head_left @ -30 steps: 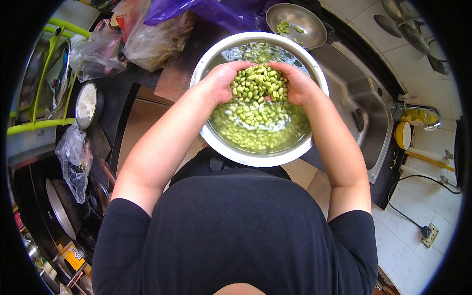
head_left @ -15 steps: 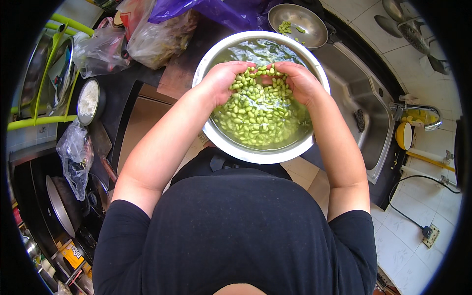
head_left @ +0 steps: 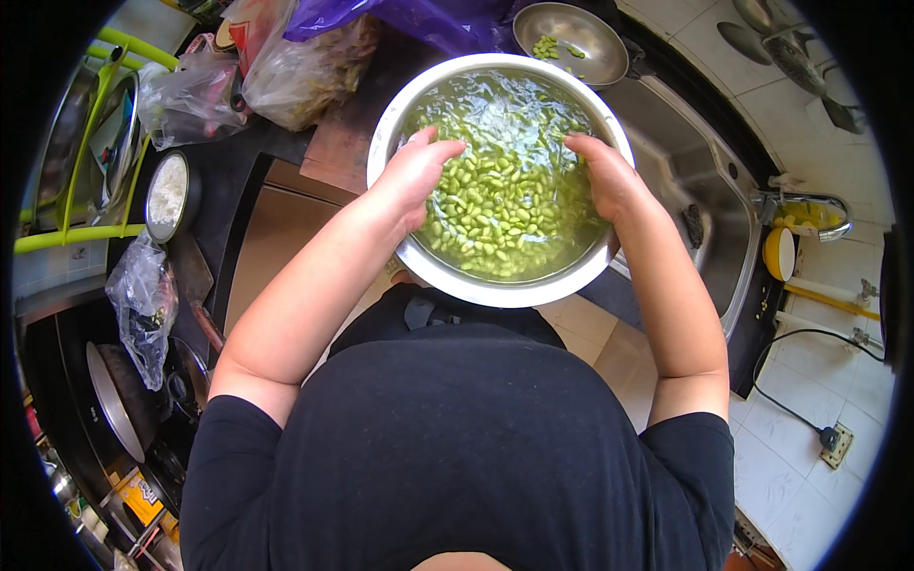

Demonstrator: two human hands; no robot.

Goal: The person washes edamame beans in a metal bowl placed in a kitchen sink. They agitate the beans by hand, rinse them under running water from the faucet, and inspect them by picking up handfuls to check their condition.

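Note:
A large metal basin [head_left: 505, 294] holds cloudy greenish water [head_left: 495, 90] and a heap of shelled green beans [head_left: 505, 205]. My left hand [head_left: 415, 176] dips into the water at the basin's left side, thumb and forefinger spread apart. Opposite it, at the right side, my right hand [head_left: 607, 176] is partly under water, with its thumb side showing. Both hands are open beside the beans, a wide gap between them. The lower fingers are hidden by water and glare.
A steel sink [head_left: 719, 243] with a faucet [head_left: 838, 217] lies right of the basin. Behind stands a small metal pan [head_left: 590, 43] with a few beans. Plastic bags [head_left: 309, 71], a bowl of white stuff [head_left: 169, 195] and a cleaver [head_left: 193, 271] are on the left.
My hands have moved apart and lower into the water. The beans that were gathered up between them have dropped back into the basin, and the surface ripples.

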